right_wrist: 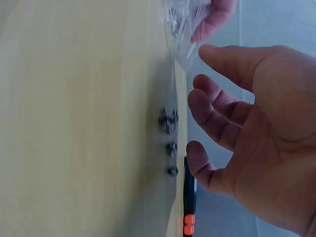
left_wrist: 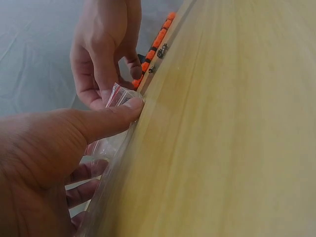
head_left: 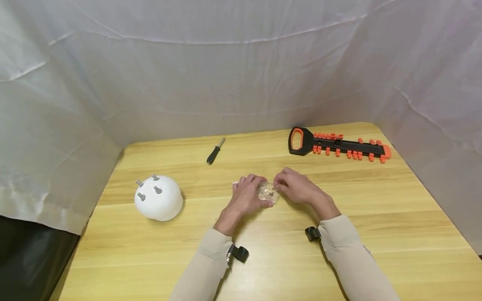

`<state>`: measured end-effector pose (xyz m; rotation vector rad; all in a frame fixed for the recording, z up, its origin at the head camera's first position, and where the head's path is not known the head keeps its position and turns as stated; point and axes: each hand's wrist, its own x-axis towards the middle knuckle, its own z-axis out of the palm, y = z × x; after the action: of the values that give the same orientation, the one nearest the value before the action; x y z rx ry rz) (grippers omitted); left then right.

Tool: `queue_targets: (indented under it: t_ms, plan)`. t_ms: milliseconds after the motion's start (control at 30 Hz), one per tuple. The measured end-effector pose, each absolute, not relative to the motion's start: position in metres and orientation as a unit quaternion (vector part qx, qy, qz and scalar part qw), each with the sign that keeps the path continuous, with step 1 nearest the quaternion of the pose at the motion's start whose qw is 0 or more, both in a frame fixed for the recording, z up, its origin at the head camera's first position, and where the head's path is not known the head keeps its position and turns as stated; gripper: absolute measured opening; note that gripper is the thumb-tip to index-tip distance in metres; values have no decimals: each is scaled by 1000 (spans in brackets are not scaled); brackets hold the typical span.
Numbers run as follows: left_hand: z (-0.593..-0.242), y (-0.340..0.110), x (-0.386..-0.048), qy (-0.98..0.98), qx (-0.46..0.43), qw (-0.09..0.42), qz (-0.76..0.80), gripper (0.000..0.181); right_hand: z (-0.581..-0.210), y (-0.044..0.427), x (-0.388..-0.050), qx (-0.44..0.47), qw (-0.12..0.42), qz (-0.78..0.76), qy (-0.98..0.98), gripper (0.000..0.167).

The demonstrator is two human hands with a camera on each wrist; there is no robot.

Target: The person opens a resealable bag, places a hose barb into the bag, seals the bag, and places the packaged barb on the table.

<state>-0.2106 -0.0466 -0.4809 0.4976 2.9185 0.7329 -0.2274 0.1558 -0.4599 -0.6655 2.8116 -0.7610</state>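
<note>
A clear plastic zip bag [head_left: 265, 193] with a red strip along its mouth lies under my left hand [head_left: 246, 194]. The left thumb presses on the bag [left_wrist: 117, 101] in the left wrist view, with the fingers on its other side. My right hand [head_left: 297, 186] is at the bag's right side, its fingers loosely bent and nothing visible between thumb and fingers in the right wrist view. Small dark metal pieces [right_wrist: 168, 120], like nuts or screws, sit close to the right fingertips. Whether they lie on bare wood or on plastic, I cannot tell.
A white rounded object [head_left: 163, 202] with several grey metal studs stands on the left of the wooden table [head_left: 271, 259]. Behind the hands lies a black-handled screwdriver [head_left: 215, 153]. A black rack with orange clips [head_left: 350, 146] lies at the back right. Grey cloth surrounds the table.
</note>
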Motion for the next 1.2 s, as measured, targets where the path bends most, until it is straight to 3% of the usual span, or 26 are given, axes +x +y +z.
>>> queue_targets:
  t_ms: [400, 1200]
  plan:
    - [-480, -47, -211, 954, 163, 50, 246, 79, -458, 180, -226, -194, 60, -280, 938, 14]
    - [-483, -46, -212, 954, 156, 55, 249, 79, -462, 219, -213, -188, 91, -259, 943, 19]
